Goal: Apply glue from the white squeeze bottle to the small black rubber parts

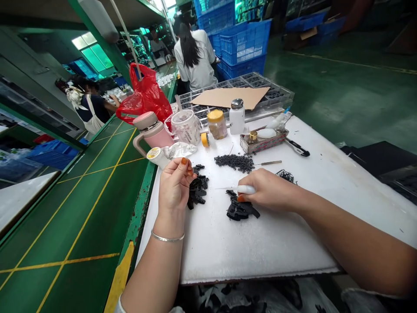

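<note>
My left hand point(176, 182) is raised over the left side of the white work surface, its thumb and fingertips pinched together. Whatever may be between them is too small to make out. Beneath and beside it lies a pile of black plastic parts point(198, 189). In my right hand point(265, 191) is a white needle-tip applicator point(246, 189), its thin tip pointing left. Those fingers are just above a second cluster of black parts point(241, 211). Beyond the hands spreads a heap of tiny black rings point(234, 162).
A pink thermos point(158, 132), a yellow-lidded jar point(217, 124) and a white pump bottle point(237, 117) line the back. A small box point(265, 141), a black-handled cutter point(298, 147) and a thin metal tool point(271, 163) lie right. A green conveyor point(81, 208) runs left. Other people sit farther off.
</note>
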`<state>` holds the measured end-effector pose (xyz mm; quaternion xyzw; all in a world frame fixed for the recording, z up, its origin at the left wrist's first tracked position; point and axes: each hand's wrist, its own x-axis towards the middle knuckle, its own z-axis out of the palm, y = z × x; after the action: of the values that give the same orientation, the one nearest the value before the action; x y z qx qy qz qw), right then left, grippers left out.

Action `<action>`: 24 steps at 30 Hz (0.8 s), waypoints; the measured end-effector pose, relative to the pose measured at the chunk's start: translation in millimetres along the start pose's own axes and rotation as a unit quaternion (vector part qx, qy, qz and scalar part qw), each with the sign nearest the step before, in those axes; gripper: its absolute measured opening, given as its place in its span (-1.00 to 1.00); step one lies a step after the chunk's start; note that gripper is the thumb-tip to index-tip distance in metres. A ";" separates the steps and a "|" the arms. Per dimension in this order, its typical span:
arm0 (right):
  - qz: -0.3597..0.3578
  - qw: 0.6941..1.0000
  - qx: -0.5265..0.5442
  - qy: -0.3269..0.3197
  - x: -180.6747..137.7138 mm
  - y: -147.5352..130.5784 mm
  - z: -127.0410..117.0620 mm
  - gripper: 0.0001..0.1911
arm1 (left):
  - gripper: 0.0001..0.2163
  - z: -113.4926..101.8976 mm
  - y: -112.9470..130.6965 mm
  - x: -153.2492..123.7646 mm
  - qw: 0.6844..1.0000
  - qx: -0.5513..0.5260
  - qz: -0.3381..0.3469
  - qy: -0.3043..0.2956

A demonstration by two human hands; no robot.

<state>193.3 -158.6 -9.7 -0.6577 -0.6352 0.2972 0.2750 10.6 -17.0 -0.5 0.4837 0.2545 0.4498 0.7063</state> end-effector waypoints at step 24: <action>0.088 0.981 -0.104 0.140 -3.2 23.8 -49.9 -0.81 | -0.91 -15.3 -5.5 9.6 0.808 0.572 0.048 -0.131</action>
<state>246.1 -162.1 6.3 -0.7713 -0.5574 0.1571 0.2641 5.1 -2.3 -10.9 0.8660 0.3475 0.1888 0.3062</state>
